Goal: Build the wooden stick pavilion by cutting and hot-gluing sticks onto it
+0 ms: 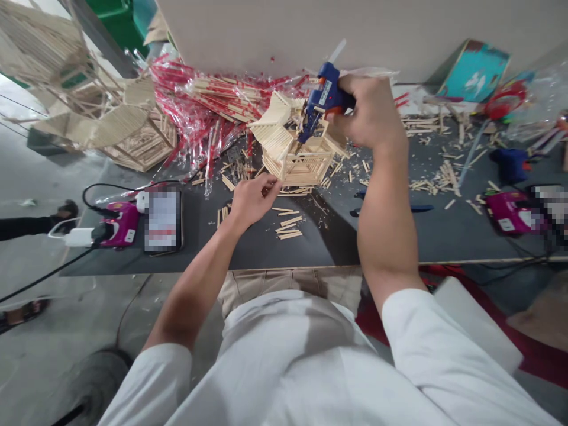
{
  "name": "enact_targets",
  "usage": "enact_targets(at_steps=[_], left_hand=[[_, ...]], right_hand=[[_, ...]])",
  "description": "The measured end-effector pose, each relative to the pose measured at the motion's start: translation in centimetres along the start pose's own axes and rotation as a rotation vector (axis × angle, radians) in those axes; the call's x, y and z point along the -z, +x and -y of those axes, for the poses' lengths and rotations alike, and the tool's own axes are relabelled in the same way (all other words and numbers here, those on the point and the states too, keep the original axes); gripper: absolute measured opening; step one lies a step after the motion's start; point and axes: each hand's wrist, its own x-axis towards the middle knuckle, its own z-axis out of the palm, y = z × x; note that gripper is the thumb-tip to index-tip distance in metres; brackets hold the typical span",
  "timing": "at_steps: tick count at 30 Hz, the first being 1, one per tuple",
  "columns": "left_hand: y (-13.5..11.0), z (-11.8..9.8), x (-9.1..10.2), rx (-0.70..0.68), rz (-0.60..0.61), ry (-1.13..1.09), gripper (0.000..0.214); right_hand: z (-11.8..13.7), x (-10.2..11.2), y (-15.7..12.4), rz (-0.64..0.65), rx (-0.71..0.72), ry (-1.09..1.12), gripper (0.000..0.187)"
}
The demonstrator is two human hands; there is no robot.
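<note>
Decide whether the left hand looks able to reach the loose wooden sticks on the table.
Probably yes: the left hand is just beside the loose wooden sticks, and nothing stands between them; the stick model lies beyond them.

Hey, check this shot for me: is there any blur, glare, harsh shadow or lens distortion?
In the head view, wide-angle distortion stretches the right forearm and tilts the background; the light is soft, with no strong glare; a dark shadow lies on the tabletop under the stick model; the blue hot glue gun looks fairly sharp; the phone screen is pixelated.
</note>
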Motion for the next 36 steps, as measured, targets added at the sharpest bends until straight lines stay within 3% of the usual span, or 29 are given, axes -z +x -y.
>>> enact_targets(at_steps=[14, 28, 36], left_hand=[[0.00, -0.02, 0.11, -0.021, 0.010, 0.014, 0.026], [-0.01, 0.27, -0.08, 0.021, 0.045, 0.004, 0.032], [-0.05, 0.34, -0.10, 0.001, 0.022, 0.013, 0.029]], right_hand=[[-0.40, 0.07, 0.00, -0.031, 0.025, -0.021, 0.016], [-0.79, 0.03, 0.08, -0.019, -0.037, -0.037, 0.014], [-0.63, 0.76, -0.29, -0.147, -0.042, -0.013, 0.032]])
